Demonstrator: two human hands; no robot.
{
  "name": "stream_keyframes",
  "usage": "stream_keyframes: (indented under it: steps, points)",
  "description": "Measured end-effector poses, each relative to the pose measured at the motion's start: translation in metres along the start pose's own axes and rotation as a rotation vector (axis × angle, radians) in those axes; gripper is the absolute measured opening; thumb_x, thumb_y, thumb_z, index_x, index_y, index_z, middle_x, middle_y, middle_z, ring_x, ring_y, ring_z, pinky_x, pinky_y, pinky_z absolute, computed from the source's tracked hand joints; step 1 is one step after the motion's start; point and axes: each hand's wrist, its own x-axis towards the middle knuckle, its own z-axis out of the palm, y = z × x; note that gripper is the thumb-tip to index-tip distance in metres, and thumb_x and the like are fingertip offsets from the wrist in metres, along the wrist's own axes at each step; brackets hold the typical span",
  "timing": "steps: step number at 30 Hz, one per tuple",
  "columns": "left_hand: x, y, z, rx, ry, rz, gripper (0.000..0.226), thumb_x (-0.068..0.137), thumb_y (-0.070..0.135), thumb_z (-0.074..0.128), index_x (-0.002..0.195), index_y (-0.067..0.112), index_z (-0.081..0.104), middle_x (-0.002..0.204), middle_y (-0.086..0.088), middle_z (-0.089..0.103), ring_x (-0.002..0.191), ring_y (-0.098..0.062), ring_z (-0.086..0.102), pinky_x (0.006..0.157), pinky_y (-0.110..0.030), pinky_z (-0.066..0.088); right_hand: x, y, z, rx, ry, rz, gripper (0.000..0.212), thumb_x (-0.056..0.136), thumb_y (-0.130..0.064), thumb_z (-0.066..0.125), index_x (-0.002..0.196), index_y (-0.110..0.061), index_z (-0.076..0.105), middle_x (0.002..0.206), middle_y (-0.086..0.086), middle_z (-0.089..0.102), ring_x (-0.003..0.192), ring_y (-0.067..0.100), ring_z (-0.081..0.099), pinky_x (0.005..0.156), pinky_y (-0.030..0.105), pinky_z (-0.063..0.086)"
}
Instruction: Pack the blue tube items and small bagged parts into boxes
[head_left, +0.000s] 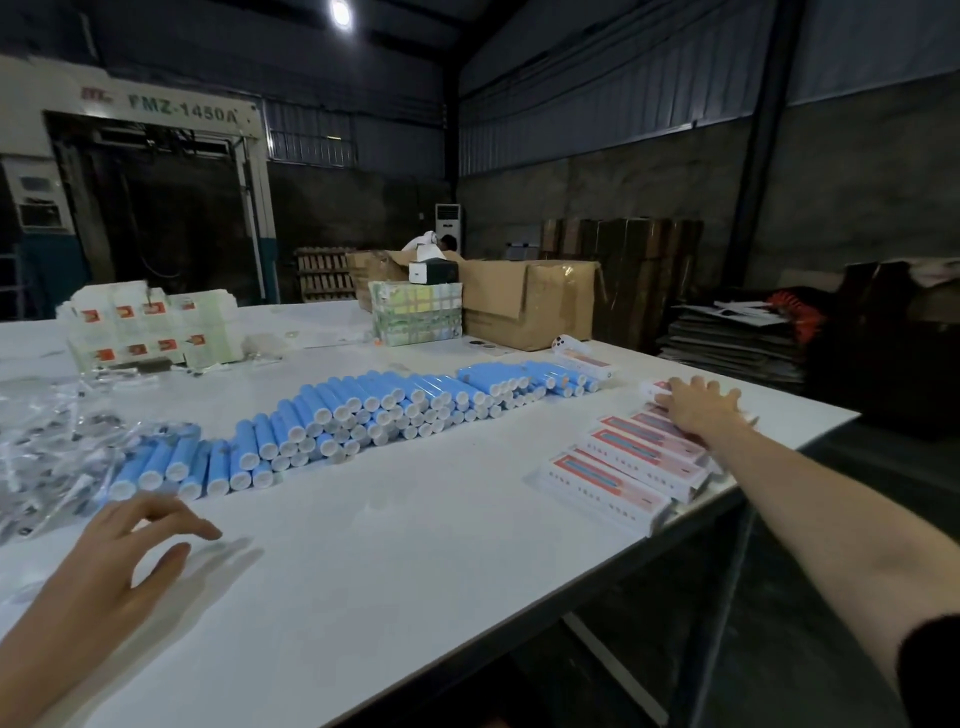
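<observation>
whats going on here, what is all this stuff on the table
A person is packing at a white table. Their right hand reaches out, fingers spread, onto a row of flat red-and-white cardboard boxes by the table's right edge. The left hand hovers empty near a long pile of blue tubes with white ends and a heap of small clear plastic bags of parts. Neither hand holds a tube or bag.

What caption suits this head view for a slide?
Right hand rests on red-printed boxes; left hand open near blue tubes.
</observation>
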Motion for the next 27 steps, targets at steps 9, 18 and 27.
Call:
stream_keyframes:
  steps: [9,18,27]
  points:
    - [-0.003,0.003,-0.002,0.013,-0.032,-0.063,0.030,0.101,0.045,0.044,0.111,0.063,0.065,0.121,0.029,0.055,0.117,-0.004,0.054,0.100,-0.011,0.030,-0.001,0.004,0.012,-0.097,-0.003,0.004,0.052,0.111,-0.045,0.031,0.158,-0.020,0.032,0.164,0.016,0.032,0.150,0.037,0.031,0.124,0.059,0.017]
    - [-0.004,0.020,-0.007,0.051,0.009,-0.027,0.044,0.094,0.009,0.068,0.111,0.049,0.073,0.121,0.023,0.057,0.110,-0.016,0.052,0.086,-0.043,0.046,-0.030,-0.092,-0.003,-0.032,0.306,-0.276,0.036,0.110,-0.029,0.045,0.140,-0.010,0.052,0.145,0.014,0.052,0.131,0.029,0.049,0.114,0.044,0.041]
    - [-0.004,0.055,-0.029,0.058,0.018,-0.232,0.029,0.103,0.016,0.068,0.112,0.043,0.071,0.106,0.026,0.063,0.104,0.003,0.058,0.077,-0.027,0.048,-0.172,-0.302,-0.010,0.726,0.324,-0.784,0.031,0.111,-0.024,0.039,0.083,-0.013,0.045,0.076,0.000,0.050,0.073,0.025,0.049,0.066,0.038,0.037]
